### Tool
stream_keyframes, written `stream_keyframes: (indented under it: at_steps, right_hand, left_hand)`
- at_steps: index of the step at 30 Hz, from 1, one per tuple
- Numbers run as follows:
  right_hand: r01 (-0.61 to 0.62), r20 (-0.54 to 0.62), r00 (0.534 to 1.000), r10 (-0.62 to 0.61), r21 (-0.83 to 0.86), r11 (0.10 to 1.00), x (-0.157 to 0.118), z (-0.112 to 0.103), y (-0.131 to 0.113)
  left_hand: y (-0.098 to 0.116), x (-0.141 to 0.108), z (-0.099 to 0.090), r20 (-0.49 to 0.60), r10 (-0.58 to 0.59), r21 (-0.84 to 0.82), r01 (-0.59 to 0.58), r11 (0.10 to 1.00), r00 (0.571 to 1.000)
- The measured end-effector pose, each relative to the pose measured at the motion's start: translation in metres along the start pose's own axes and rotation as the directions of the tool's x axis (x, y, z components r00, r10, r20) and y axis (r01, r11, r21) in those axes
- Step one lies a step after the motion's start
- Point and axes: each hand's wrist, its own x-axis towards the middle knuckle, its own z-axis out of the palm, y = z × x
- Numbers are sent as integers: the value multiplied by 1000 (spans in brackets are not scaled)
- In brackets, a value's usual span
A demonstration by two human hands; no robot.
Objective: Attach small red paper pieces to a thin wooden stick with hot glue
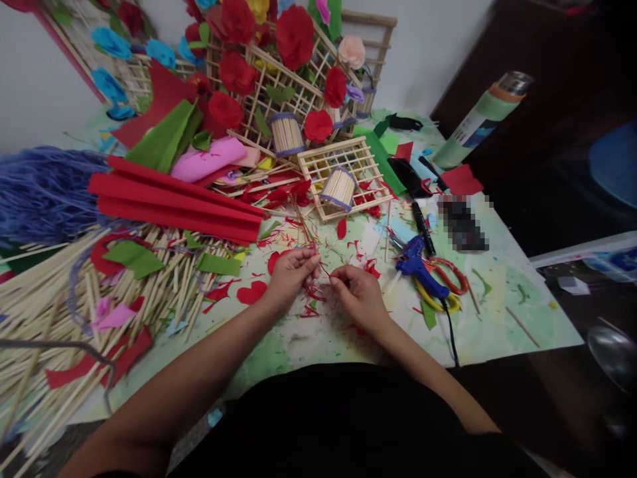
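Grip: the left hand (pixel 291 272) was pinched, thumb against fingertips, on a thin stick (pixel 304 229) with red shreds at its lower end. The stick slanted up and away from the fingers, toward the small frame (pixel 346 174). The right hand (pixel 357 295) was curled, its fingertips closed on a red scrap (pixel 326 271) at the stick's lower end, just beside the left fingertips.

Pose: both forearms came in from the bottom edge and met over the middle of the sheet (pixel 497 292). The left wrist was bent inward, knuckles up; the right hand lay low, its heel near or on the sheet, which of the two could not be told.

Immediately around: red shreds (pixel 313 295) under and between the hands; red heart cutouts (pixel 252 292) just left of the left hand.

Right of the hands: blue glue gun (pixel 418 265), lying across scissors (pixel 448 285) with red and yellow handles.

Left: folded red paper (pixel 169 202), a heap of sticks (pixel 99 299), blue yarn (pixel 42 192).

Behind: the small frame holding a stick bundle (pixel 339 188); a larger lattice (pixel 279 86) set with paper flowers (pixel 294 33); a can (pixel 478 123) lying at the far right.
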Motion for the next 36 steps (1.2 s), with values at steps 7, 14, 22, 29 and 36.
stream_keyframes:
  at_steps: [7, 14, 22, 29, 36]
  right_hand:
    - [52, -12, 998, -54, -105, 993, -6, -13, 5]
    - [-148, -72, 982, 177, 299, 943, 1, -18, 7]
    - [-208, -41, 919, 391, 793, 572, 8, -4, 3]
    - [-128, -148, 919, 366, 764, 632, 7, 8, 3]
    - [-78, -192, 945, 265, 653, 753, 4, 10, -1]
  left_hand:
    - [15, 11, -10, -190, 173, -125, -199, 972, 966]
    - [12, 4, -5, -66, 73, -30, -75, 997, 995]
    - [3, -5, 4, -15, 24, 34, -24, 999, 1000]
    - [-1, -10, 7, 116, -77, 57, 70, 996, 990]
    - [-5, -11, 9, 170, -121, 99, 105, 989, 978]
